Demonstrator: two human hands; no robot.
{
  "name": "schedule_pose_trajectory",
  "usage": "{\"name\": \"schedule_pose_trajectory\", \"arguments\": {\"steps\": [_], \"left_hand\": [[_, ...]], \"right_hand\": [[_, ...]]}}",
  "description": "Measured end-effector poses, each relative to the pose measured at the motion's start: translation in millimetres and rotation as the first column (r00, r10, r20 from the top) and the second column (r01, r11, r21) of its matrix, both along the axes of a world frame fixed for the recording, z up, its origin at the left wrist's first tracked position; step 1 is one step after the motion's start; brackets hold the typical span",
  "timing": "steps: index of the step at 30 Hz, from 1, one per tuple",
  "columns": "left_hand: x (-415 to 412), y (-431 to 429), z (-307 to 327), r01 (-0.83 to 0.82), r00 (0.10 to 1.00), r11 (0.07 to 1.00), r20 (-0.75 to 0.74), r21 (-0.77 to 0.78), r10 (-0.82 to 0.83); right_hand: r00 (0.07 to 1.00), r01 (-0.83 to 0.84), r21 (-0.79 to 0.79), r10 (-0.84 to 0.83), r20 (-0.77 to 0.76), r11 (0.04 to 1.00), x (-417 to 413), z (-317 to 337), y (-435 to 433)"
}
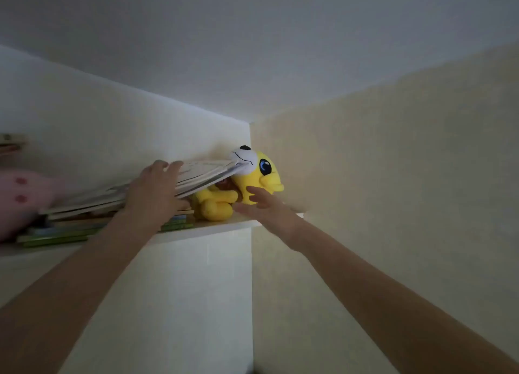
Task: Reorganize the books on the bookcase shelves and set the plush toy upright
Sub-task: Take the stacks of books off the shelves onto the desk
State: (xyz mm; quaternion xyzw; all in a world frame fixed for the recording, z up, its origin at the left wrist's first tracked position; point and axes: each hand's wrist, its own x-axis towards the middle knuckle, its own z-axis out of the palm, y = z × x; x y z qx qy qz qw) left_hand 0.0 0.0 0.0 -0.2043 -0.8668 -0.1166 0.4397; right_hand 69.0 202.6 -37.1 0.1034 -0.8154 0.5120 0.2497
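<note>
A yellow plush toy (261,181) lies on its side at the right end of the top white shelf (224,227), its white snout pointing up. Thin pale books (196,174) lean across it, their right edge on its face. My left hand (156,189) grips the front edge of these tilted books, fingers over the top and thumb below. More flat books (70,233) with green edges lie stacked underneath. My right hand (264,205) reaches toward the toy's body with fingers spread; they are at the plush and do not close round it.
A pink plush (19,196) with dark spots sits at the left end of the shelf. The bookcase's white side panel (196,289) drops below the shelf. A cream wall (393,177) stands close on the right, the ceiling above.
</note>
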Motion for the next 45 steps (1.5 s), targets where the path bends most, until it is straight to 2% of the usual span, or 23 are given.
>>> {"name": "schedule_pose_trajectory", "arguments": {"steps": [2,5,8,10,14,17,19,20,21,22,24,26,28,30,31,34,39,40,42,45], "left_hand": [[-1.2,-1.4,1.7,-0.105,0.994,0.993,0.024,-0.055,0.106],[-0.4,1.0,-4.1,-0.296,0.953,0.937,-0.122,-0.187,0.277],[1.4,2.0,-9.7,-0.339,0.934,0.917,-0.191,-0.209,0.302],[8.3,2.7,-13.2,-0.333,0.934,0.921,-0.203,-0.202,0.293],[27.2,9.9,-27.8,-0.345,0.924,0.912,-0.252,-0.222,0.288],[41.9,16.1,-33.2,-0.283,0.956,0.937,-0.138,-0.205,0.259],[45.3,16.9,-34.3,-0.083,0.994,0.98,0.059,-0.181,0.095],[48.9,14.4,-31.4,0.067,0.979,0.989,0.199,-0.129,-0.041],[52.5,9.5,-26.4,0.195,0.932,0.981,0.316,-0.02,-0.179],[55.3,2.4,-19.1,0.272,0.89,0.956,0.35,0.111,-0.293],[50.3,-15.4,-0.2,0.292,0.895,0.919,0.263,0.266,-0.361],[36.1,-32.3,12.7,0.188,0.936,0.96,0.26,0.205,-0.239],[20.9,-43.1,11.3,0.11,0.912,0.981,0.377,0.159,-0.164],[8.8,-45.6,1.5,0.158,0.818,0.948,0.5,0.278,-0.283],[5.3,-43.8,-4.3,0.205,0.787,0.917,0.5,0.342,-0.362],[2.3,-35.5,-12.9,0.431,0.702,0.784,0.379,0.447,-0.603],[19.9,-26.7,-24.9,0.639,0.508,0.611,0.339,0.468,-0.792],[26.6,-25.3,-27.8,0.663,0.519,0.602,0.305,0.446,-0.798],[37.9,-19.4,-35.8,0.683,0.6,0.617,0.183,0.39,-0.779],[57.4,-5.1,-57.3,0.671,0.612,0.567,0.074,0.477,-0.787]], "right_hand": [[0.995,-0.1,-0.13,0.101,0.002,0.987,-14.9,3.3,-11.7],[0.981,-0.19,-0.315,0.194,-0.021,0.93,-38.4,10.7,-34.6],[0.953,-0.288,-0.499,0.298,-0.061,0.817,-57.5,20.0,-60.2],[0.948,-0.283,-0.639,0.309,-0.074,0.715,-62.4,23.9,-82.1],[0.953,-0.268,-0.733,0.284,-0.106,0.625,-60.4,23.9,-104.3],[0.964,-0.258,-0.779,0.204,-0.169,0.572,-55.9,11.6,-94.5],[0.973,-0.227,-0.8,0.096,-0.209,0.556,-54.5,2.9,-83.2],[0.97,-0.24,-0.803,0.091,-0.228,0.546,-53.8,-0.6,-77.0],[0.964,-0.265,-0.791,0.119,-0.24,0.551,-56.1,-4.0,-68.3],[0.956,-0.294,-0.772,0.168,-0.242,0.563,-56.0,-6.4,-58.0],[0.932,-0.359,-0.736,0.264,-0.25,0.573,-53.6,-9.3,-34.8],[0.914,-0.398,-0.692,0.327,-0.241,0.603,-48.1,-15.1,-14.6],[0.915,-0.392,-0.662,0.347,-0.206,0.64,-43.5,-24.2,1.2],[0.911,-0.397,-0.658,0.361,-0.199,0.64,-41.2,-34.2,14.2],[0.909,-0.401,-0.657,0.366,-0.2,0.638,-40.5,-38.2,18.0],[0.899,-0.425,-0.625,0.389,-0.204,0.655,-37.7,-43.9,25.1],[0.925,-0.373,-0.555,0.344,-0.16,0.743,-19.5,-30.2,35.1],[0.929,-0.366,-0.532,0.33,-0.166,0.763,-14.3,-28.5,36.7],[0.938,-0.345,-0.509,0.275,-0.21,0.789,-4.5,-28.8,39.2],[0.954,-0.245,-0.525,0.104,-0.283,0.815,14.4,-42.9,41.6]]}}
